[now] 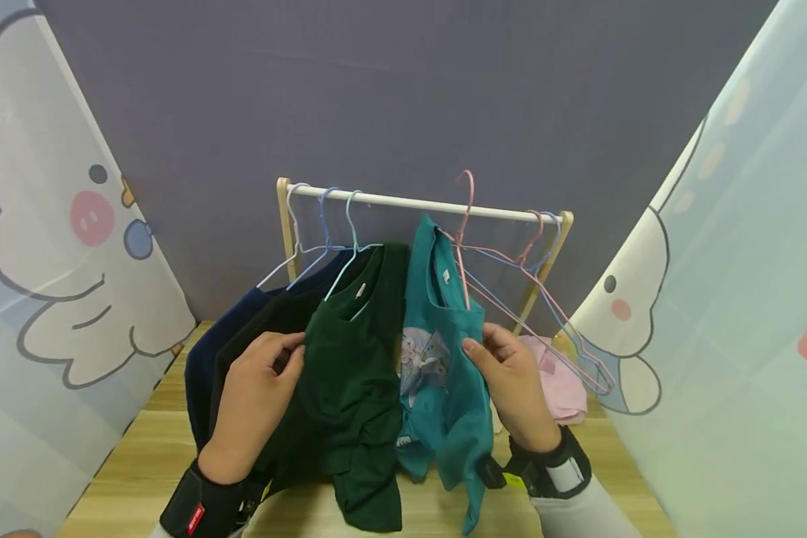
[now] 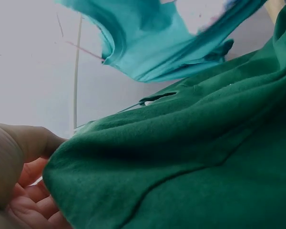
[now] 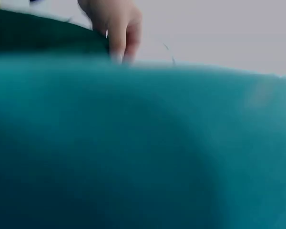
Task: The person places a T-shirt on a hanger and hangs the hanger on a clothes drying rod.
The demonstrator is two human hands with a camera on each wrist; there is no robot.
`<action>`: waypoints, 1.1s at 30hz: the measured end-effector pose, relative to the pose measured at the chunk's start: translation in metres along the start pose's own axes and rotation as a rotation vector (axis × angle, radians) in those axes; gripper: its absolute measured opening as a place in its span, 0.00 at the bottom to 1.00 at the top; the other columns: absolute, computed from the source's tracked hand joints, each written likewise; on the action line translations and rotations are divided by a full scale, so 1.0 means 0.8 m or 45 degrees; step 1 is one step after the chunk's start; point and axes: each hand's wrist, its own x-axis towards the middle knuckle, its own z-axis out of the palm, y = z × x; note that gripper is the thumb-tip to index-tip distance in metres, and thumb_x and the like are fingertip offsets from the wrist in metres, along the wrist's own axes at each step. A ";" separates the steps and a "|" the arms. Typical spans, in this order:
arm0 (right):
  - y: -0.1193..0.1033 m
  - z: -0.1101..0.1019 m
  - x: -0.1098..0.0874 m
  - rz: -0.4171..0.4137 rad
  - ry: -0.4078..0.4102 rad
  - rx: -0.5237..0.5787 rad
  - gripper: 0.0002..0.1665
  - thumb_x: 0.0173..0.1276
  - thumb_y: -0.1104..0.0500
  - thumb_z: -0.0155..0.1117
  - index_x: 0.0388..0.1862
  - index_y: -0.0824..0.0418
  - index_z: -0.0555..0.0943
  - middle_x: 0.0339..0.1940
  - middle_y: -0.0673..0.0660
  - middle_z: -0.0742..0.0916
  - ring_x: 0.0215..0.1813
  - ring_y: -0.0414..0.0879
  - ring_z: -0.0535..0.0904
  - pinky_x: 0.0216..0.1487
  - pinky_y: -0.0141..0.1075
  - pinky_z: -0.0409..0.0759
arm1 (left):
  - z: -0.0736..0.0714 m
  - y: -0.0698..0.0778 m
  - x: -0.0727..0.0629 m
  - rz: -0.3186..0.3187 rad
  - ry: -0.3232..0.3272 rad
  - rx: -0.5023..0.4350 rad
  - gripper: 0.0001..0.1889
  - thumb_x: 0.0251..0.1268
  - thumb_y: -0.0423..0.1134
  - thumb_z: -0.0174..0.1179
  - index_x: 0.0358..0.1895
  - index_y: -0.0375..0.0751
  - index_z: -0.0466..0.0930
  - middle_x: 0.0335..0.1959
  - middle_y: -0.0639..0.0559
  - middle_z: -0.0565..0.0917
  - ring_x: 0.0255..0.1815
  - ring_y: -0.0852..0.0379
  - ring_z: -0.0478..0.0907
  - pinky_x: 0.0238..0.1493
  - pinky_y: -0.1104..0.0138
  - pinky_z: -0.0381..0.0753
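In the head view my left hand [image 1: 258,388] pinches the shoulder edge of a dark green shirt [image 1: 350,366], which hangs on a light aqua hanger [image 1: 356,243]. The left wrist view shows thumb and fingers at the fabric's corner. My right hand [image 1: 518,381] grips the side edge of a teal shirt [image 1: 459,336] with a pale print on its front. A pink hanger [image 1: 466,213] runs through the teal shirt's neck; its hook rises above the rail in the head view. Teal cloth [image 3: 133,143] fills most of the right wrist view and hides my right fingers there.
A small clothes rack with a white rail [image 1: 403,202] stands on the wooden table [image 1: 148,441]. Navy [image 1: 205,359] and black garments hang at left. Bare pink [image 1: 545,288] and blue hangers hang at right, above folded pink cloth [image 1: 561,385]. Printed curtains flank both sides.
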 end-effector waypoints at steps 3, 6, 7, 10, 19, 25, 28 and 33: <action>-0.015 0.009 0.018 -0.004 0.015 0.018 0.15 0.77 0.63 0.64 0.57 0.71 0.81 0.40 0.49 0.87 0.39 0.40 0.80 0.41 0.29 0.82 | -0.001 0.000 0.001 0.000 0.000 -0.004 0.09 0.67 0.30 0.68 0.48 0.38 0.89 0.39 0.50 0.88 0.33 0.59 0.77 0.39 0.86 0.68; -0.020 0.021 0.031 0.012 0.002 0.094 0.16 0.77 0.62 0.64 0.57 0.71 0.80 0.39 0.49 0.86 0.39 0.40 0.80 0.40 0.29 0.81 | -0.001 0.000 0.000 0.000 -0.001 0.000 0.08 0.67 0.30 0.68 0.48 0.38 0.89 0.39 0.50 0.88 0.33 0.60 0.77 0.38 0.85 0.69; -0.020 0.026 0.033 0.021 -0.006 0.131 0.16 0.77 0.62 0.63 0.57 0.71 0.80 0.39 0.50 0.86 0.39 0.39 0.79 0.39 0.28 0.81 | -0.001 0.000 0.000 0.002 0.000 0.002 0.08 0.67 0.31 0.68 0.47 0.38 0.89 0.38 0.50 0.88 0.33 0.60 0.76 0.37 0.85 0.69; -0.018 0.041 0.038 0.073 -0.023 0.240 0.16 0.78 0.62 0.62 0.58 0.71 0.79 0.38 0.50 0.85 0.38 0.39 0.80 0.38 0.28 0.81 | -0.001 0.000 0.000 0.007 0.004 0.007 0.08 0.67 0.31 0.69 0.47 0.39 0.89 0.38 0.51 0.88 0.32 0.61 0.76 0.36 0.83 0.70; 0.010 0.083 0.037 0.159 -0.013 0.380 0.15 0.79 0.62 0.60 0.55 0.73 0.78 0.30 0.49 0.81 0.30 0.38 0.77 0.31 0.26 0.77 | -0.001 0.000 -0.001 0.000 -0.008 0.025 0.09 0.67 0.31 0.69 0.48 0.39 0.89 0.38 0.50 0.88 0.33 0.60 0.77 0.35 0.71 0.79; 0.025 0.102 0.035 0.201 0.026 0.454 0.14 0.78 0.63 0.61 0.55 0.73 0.78 0.32 0.50 0.83 0.33 0.39 0.80 0.35 0.28 0.80 | 0.000 -0.002 0.000 0.006 -0.014 0.033 0.09 0.67 0.32 0.69 0.49 0.40 0.89 0.39 0.50 0.88 0.33 0.59 0.77 0.34 0.65 0.82; 0.030 0.111 0.036 0.190 0.012 0.447 0.13 0.78 0.63 0.62 0.54 0.72 0.79 0.32 0.50 0.82 0.34 0.39 0.78 0.36 0.28 0.78 | 0.000 -0.004 0.000 0.011 -0.006 0.035 0.09 0.67 0.32 0.69 0.49 0.40 0.89 0.39 0.50 0.88 0.33 0.60 0.76 0.34 0.66 0.81; 0.040 0.122 0.040 0.211 -0.060 0.345 0.11 0.78 0.60 0.63 0.49 0.68 0.79 0.29 0.49 0.78 0.29 0.39 0.72 0.31 0.29 0.72 | -0.001 -0.007 0.000 0.017 0.001 0.033 0.09 0.67 0.32 0.69 0.49 0.39 0.89 0.39 0.50 0.88 0.33 0.60 0.76 0.34 0.68 0.79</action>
